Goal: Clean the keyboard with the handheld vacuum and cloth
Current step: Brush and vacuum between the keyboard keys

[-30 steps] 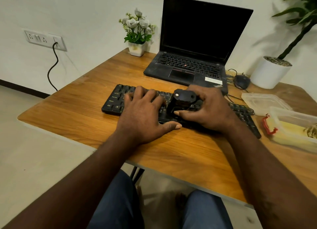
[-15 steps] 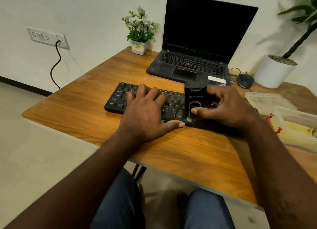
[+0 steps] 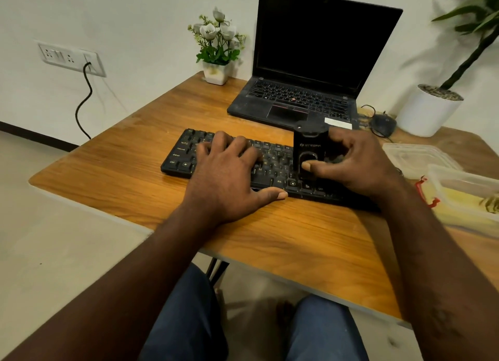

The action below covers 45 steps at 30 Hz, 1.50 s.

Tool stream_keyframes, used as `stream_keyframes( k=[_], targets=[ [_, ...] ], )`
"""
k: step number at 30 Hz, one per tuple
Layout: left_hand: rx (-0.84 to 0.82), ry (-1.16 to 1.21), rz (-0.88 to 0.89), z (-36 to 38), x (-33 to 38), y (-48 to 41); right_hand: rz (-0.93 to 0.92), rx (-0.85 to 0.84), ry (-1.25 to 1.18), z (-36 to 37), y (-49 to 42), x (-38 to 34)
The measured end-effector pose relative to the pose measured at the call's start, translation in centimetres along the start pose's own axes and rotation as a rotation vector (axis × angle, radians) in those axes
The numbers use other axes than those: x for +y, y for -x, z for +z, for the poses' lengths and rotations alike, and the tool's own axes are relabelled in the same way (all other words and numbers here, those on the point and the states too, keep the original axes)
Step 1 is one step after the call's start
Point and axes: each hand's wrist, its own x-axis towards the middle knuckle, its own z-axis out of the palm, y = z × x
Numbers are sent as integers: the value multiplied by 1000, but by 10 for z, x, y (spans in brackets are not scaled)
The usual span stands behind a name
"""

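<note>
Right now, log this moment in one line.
left hand: flat on keyboard | right hand: holds handheld vacuum upright on keys

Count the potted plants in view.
2: a flower pot left of the laptop, and a large white pot at the far right, its plant cut off by the frame.

Left hand (image 3: 224, 177) and right hand (image 3: 359, 166) are bare, with short thumbnails. Left forearm (image 3: 151, 266) and right forearm (image 3: 432, 252) are bare up to the frame edge. Blue trousers (image 3: 186, 320), plain denim-like cloth, cover both thighs. The dark blurred shape low between the knees is too unclear to identify.
</note>
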Motion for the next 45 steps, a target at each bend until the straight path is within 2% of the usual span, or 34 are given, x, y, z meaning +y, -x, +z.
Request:
stream_keyframes(
  k=[3,5,10,13,15,19,21,23,25,29,35,40,45],
  targets=[
    [-12,-11,-2,-1,1,1,42,-175,-132,-11,7,-3],
    [-12,-18,-2,-1,1,0,59,-184,-199,-13,9,-6],
    [13,-25,24,0,2,0,128,261,-132,-3,-2,7],
    [-3,-34,56,-2,10,0,159,390,-94,1,-10,10],
    [-16,-38,79,-1,17,-1,160,345,-47,5,-10,10],
    [-36,-39,88,1,23,-3,54,108,-57,14,-8,6],
    [-37,-42,83,2,23,-4,-15,136,34,18,-11,5],
    [-34,-41,82,2,23,-4,-26,242,174,19,-15,6],
    [-35,-43,80,2,23,-4,-22,277,205,19,-16,7],
    [-41,-41,70,1,23,-5,-93,107,67,20,-10,2],
    [-47,-28,63,0,24,-5,55,326,227,11,-14,11],
    [-47,-27,57,0,23,-4,-48,74,14,21,-6,-1],
    [-42,-15,55,0,24,-5,99,346,195,17,-19,8]
  ],
)
